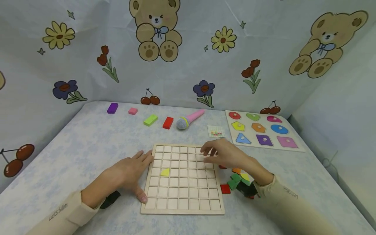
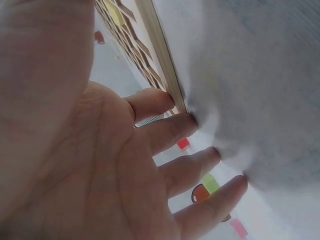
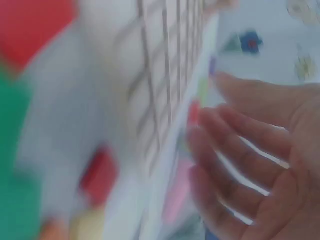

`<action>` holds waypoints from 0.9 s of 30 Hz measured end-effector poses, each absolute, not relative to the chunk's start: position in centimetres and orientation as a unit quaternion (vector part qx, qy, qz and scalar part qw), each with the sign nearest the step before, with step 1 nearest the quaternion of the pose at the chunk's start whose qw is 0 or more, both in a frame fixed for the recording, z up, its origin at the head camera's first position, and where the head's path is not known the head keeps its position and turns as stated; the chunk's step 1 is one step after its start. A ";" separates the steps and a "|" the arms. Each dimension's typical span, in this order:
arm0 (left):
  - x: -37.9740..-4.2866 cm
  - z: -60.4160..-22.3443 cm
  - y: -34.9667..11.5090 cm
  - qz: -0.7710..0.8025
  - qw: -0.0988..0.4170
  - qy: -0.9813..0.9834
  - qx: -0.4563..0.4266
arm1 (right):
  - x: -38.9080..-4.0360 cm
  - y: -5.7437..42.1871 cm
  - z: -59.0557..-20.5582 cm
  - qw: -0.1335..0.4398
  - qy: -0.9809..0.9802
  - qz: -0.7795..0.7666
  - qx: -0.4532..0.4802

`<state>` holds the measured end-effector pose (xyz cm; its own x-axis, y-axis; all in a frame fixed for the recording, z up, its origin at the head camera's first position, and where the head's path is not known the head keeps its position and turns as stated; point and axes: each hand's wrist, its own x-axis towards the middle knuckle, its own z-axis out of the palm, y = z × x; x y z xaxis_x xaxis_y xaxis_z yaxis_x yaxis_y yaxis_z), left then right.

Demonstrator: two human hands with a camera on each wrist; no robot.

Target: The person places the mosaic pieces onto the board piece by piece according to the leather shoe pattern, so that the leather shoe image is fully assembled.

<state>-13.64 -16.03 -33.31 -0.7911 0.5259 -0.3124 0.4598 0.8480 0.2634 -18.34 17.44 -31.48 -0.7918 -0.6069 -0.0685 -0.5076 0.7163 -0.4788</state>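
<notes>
A wooden grid board (image 1: 183, 182) lies on the table, with one yellow square tile (image 1: 165, 172) in a cell on its left side. Along the board's left edge rests my left hand (image 1: 129, 173), fingers spread and thumb at the lower left corner. The fingertips (image 2: 187, 122) touch the tabletop beside the wooden rim in the left wrist view. Over the upper right cells is my right hand (image 1: 224, 152), its fingers loosely bent. Nothing shows between thumb and fingers in the blurred right wrist view. Green tiles (image 1: 235, 181) lie in a mixed heap under the right forearm.
A red tile (image 1: 225, 189) lies right of the board. Behind are a small pattern card (image 1: 216, 131), a shape puzzle (image 1: 286, 148), a pink toy microphone (image 1: 191, 119), and red (image 1: 168, 123), green (image 1: 150, 120), pink (image 1: 133, 111) and purple (image 1: 113, 108) blocks. Something black (image 1: 111, 199) sits by the left wrist.
</notes>
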 end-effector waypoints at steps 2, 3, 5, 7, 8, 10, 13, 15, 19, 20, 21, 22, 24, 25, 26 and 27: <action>-13.7 -33.4 -16.0 0.086 0.187 0.942 0.263 | -18.3 19.3 -31.4 0.117 0.934 -0.206 -0.266; -13.7 -33.4 -16.1 0.086 0.188 0.942 0.263 | -18.2 20.1 -31.3 0.123 0.941 -0.197 -0.247; -13.7 -33.4 -16.1 0.086 0.190 0.942 0.263 | -18.1 21.5 -31.3 0.135 0.949 -0.181 -0.218; -13.7 -33.5 -16.1 0.084 0.191 0.942 0.263 | -17.9 22.5 -31.3 0.147 0.954 -0.168 -0.198; -13.7 -33.5 -16.1 0.084 0.192 0.942 0.263 | -17.7 22.9 -31.3 0.155 0.955 -0.166 -0.191; -13.7 -33.5 -16.1 0.083 0.193 0.941 0.264 | -17.4 23.7 -31.3 0.167 0.954 -0.165 -0.187; -13.8 -33.5 -16.1 0.084 0.192 0.942 0.264 | -16.9 24.7 -31.4 0.184 0.950 -0.171 -0.184; -13.8 -33.5 -16.1 0.084 0.194 0.941 0.263 | -16.6 25.4 -31.4 0.196 0.949 -0.172 -0.180; -13.9 -33.4 -16.1 0.086 0.196 0.941 0.260 | -16.1 26.6 -31.6 0.225 0.944 -0.169 -0.171; -13.9 -33.4 -16.1 0.086 0.196 0.941 0.262 | -16.0 26.9 -31.7 0.232 0.943 -0.169 -0.166; -13.9 -33.4 -16.1 0.086 0.197 0.941 0.261 | -15.9 27.1 -31.7 0.238 0.942 -0.170 -0.164; -13.9 -33.4 -16.1 0.087 0.196 0.941 0.262 | -15.8 27.3 -31.8 0.240 0.941 -0.171 -0.166; -13.9 -33.4 -16.2 0.087 0.198 0.941 0.261 | -15.8 27.6 -31.9 0.245 0.939 -0.171 -0.169; -13.9 -33.4 -16.2 0.088 0.197 0.941 0.261 | -15.8 27.7 -32.0 0.246 0.938 -0.172 -0.172; -13.9 -33.4 -16.2 0.088 0.196 0.941 0.261 | -15.9 27.8 -32.1 0.248 0.937 -0.173 -0.175; -13.9 -33.4 -16.2 0.088 0.196 0.942 0.259 | -16.0 27.8 -32.1 0.250 0.936 -0.173 -0.177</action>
<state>-13.88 -16.20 -33.44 -0.7893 0.5221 -0.3233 0.4531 0.8505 0.2673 -15.98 27.84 -32.13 -0.8125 -0.4184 -0.4059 -0.2453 0.8771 -0.4130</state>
